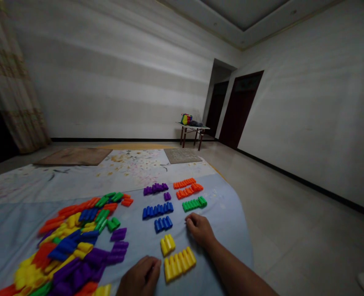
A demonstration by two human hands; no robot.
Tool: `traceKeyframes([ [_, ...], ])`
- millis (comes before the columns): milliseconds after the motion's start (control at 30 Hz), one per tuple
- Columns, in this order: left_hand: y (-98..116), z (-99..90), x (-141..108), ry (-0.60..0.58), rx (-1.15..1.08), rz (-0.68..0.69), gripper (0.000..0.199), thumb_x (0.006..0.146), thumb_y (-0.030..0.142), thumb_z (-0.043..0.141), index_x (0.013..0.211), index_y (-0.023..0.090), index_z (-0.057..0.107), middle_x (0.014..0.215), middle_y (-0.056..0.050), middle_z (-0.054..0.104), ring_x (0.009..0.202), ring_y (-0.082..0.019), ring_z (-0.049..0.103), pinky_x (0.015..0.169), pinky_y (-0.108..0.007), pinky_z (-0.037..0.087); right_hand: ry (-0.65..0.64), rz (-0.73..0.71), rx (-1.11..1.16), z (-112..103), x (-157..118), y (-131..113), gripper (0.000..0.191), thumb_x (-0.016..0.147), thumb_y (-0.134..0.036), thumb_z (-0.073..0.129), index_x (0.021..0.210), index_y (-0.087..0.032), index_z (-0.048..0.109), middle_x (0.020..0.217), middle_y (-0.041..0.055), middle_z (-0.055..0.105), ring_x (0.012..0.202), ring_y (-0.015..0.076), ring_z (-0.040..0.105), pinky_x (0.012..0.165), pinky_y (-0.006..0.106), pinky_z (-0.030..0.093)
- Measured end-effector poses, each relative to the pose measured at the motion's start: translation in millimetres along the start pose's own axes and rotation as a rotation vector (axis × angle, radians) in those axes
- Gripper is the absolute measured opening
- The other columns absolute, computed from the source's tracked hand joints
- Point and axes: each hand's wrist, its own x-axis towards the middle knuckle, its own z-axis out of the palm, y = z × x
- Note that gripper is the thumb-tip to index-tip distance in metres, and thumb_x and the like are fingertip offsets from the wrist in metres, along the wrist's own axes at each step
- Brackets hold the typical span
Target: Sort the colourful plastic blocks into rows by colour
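My right hand (200, 231) rests loosely curled on the cloth, with nothing showing in its fingers. It is just below a row of green plastic tube pieces (194, 204) and right of the blue tube pieces (163, 224). My left hand (141, 276) lies curled at the bottom edge, beside the larger group of yellow tube pieces (180, 264); no piece shows in it. A smaller yellow group (168, 244) sits above. Further back are a longer blue row (157, 210), purple pieces (156, 188) and two orange rows (184, 183).
A mixed heap of coloured tube pieces (67, 250) covers the table's left side. The light blue cloth (228, 230) curves to the table edge at right. Two mats (73, 157) lie at the far side. A small table (194, 126) with bags stands by the wall.
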Motion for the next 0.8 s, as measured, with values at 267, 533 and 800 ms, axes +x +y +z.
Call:
traceKeyframes([
  [267, 6, -0.2, -5, -0.015, 0.07, 0.008, 0.035, 0.088, 0.038, 0.031, 0.077, 0.021, 0.059, 0.079, -0.001, 0.063, 0.076, -0.013, 0.059, 0.07, -0.023, 0.04, -0.025, -0.029, 0.17, -10, -14, 15, 0.028, 0.078, -0.033, 0.041, 0.08, -0.016, 0.063, 0.064, 0.0012, 0.063, 0.06, 0.0128, 0.056, 0.057, 0.021, 0.041],
  [533, 13, 1.7, -10, 0.031, 0.179, 0.049, 0.032, 0.087, 0.031, 0.033, 0.074, 0.02, 0.059, 0.076, -0.002, 0.063, 0.074, -0.013, 0.057, 0.066, -0.023, 0.038, 0.015, 0.181, 0.36, -3, 7, 17, 0.04, 0.072, -0.047, 0.044, 0.081, -0.013, 0.063, 0.053, -0.0014, 0.056, 0.044, 0.0114, 0.05, 0.043, 0.021, 0.038],
  [800, 12, 7.8, -13, 0.043, 0.304, 0.111, 0.03, 0.087, 0.026, 0.034, 0.076, 0.02, 0.06, 0.075, -0.002, 0.063, 0.072, -0.012, 0.057, 0.066, -0.023, 0.036, 0.08, 0.112, 0.298, 9, 12, 16, 0.047, 0.074, -0.052, 0.041, 0.086, -0.013, 0.065, 0.06, 0.0033, 0.062, 0.053, 0.0157, 0.056, 0.049, 0.024, 0.043],
])
